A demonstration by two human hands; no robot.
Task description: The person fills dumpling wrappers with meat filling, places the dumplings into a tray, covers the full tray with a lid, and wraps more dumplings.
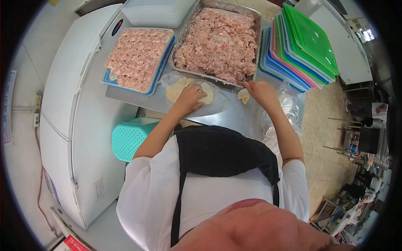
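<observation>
My left hand (192, 99) rests on pale round dough wrappers (175, 90) lying on clear plastic, its fingers curled at one wrapper. My right hand (263, 95) is closed around a thin light-brown stick (240, 83), whose far end meets the near edge of the meat. A large metal tray (178, 49) heaped with pink minced meat (217, 39) stands just beyond both hands. Small folded dough pieces (243, 96) lie on the table between my hands. To the left, rows of filled dumplings (136, 56) cover a blue-edged plastic tray (153, 85).
Stacked coloured plastic lids (312, 39) stand right of the meat tray, and clear containers (155, 12) sit at the back left. Crumpled plastic bags (287, 102) lie by my right forearm. A white freezer (90, 104) and a turquoise basket (130, 140) are at left.
</observation>
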